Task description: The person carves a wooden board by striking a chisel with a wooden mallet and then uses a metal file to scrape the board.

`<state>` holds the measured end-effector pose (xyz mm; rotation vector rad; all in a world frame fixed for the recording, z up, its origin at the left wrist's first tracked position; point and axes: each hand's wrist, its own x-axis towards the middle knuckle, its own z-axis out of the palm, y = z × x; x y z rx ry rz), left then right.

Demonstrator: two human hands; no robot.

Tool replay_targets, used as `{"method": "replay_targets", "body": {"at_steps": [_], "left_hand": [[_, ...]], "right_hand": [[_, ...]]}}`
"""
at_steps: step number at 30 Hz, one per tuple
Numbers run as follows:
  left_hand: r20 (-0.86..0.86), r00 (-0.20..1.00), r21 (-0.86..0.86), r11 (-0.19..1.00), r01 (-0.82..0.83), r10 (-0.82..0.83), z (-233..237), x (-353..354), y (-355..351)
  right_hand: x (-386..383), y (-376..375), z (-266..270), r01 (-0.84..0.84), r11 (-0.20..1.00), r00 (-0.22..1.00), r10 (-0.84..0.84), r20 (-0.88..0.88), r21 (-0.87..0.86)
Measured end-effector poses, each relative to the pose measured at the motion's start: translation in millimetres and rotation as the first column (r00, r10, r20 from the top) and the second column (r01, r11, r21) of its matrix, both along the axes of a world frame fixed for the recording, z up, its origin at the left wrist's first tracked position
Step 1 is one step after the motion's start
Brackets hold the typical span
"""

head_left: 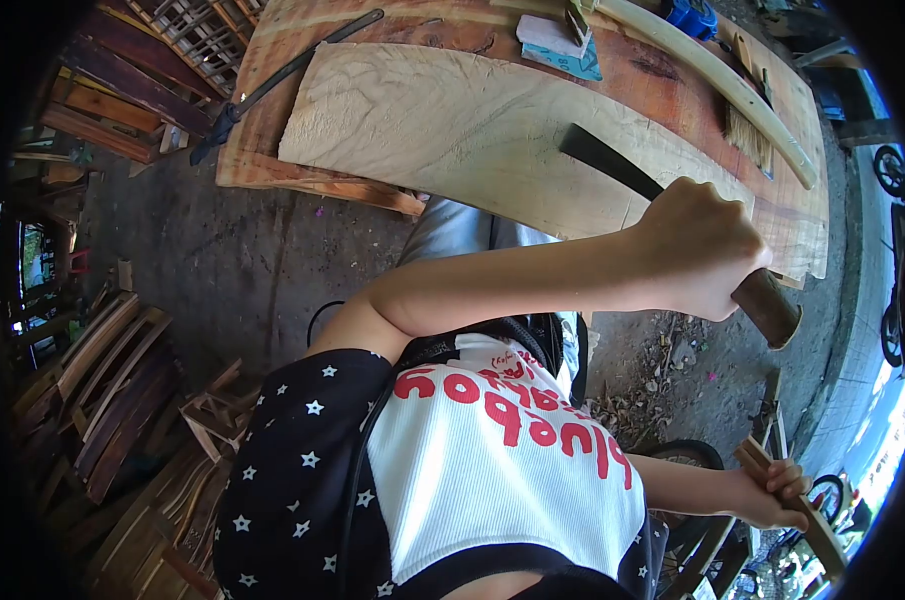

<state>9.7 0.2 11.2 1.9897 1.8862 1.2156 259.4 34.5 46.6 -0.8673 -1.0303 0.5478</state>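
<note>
My left hand [698, 245] reaches across my body and is closed around the thick wooden handle of a dark-bladed tool [618, 165]. Its flat, slightly curved blade points left, above a wide pale board [433, 120] on the wooden table [248, 165]. Contact between blade and board cannot be made out. Low on the right, my right hand [778, 498] has its fingers wrapped around a wooden bar [818, 532], away from the table. Part of the board is hidden by my left hand.
On the table are a sanding block [555, 36] with blue sandpaper [573, 66], a curved wooden piece [723, 85], a blue tape measure [690, 16], a brush [748, 140] and a long dark tool [303, 78]. Wooden parts [118, 390] are stacked left; a bicycle wheel [693, 455] stands low right.
</note>
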Motion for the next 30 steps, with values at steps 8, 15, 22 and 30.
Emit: {"method": "replay_targets", "body": {"at_steps": [8,15,22,30], "left_hand": [[-0.008,0.996,-0.019,0.996,-0.09,0.09,1,-11,0],[-0.036,0.985,-0.019,0.985,-0.172,0.171,4,-25,-9],[-0.035,0.965,-0.014,0.966,-0.26,0.259,-3,-49,-16],[-0.088,0.937,0.067,0.94,-0.334,0.339,-6,-66,-28]], "right_hand": [[-75,-48,-40,-0.664,0.743,0.706,0.581,-0.406,-0.092],[-28,-7,-23,-0.433,0.892,0.899,0.418,-0.128,-0.131],[-71,-54,-89,-0.264,0.591,0.805,0.57,0.163,-0.762],[-122,-40,-47,-0.537,0.837,0.7,0.51,-0.5,0.102]]}}
